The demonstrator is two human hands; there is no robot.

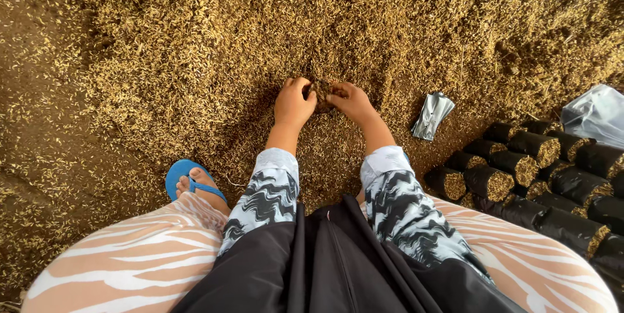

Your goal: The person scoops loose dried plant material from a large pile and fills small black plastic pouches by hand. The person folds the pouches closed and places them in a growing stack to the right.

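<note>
Husk heap point(195, 46): spreads across the floor, ahead of the knees.
Hands: left hand point(294, 102) and right hand point(351, 100) side by side, down in the husk heap.
Empty bag point(432, 115): lying right of the hands.
Filled bags point(539, 180): stacked on their sides, far right.
Foot in sandal point(194, 183): left, near the knee.

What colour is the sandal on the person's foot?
Bright blue: the flip-flop sandal shows best in the head view, lower left, on the husk-covered ground.
</note>
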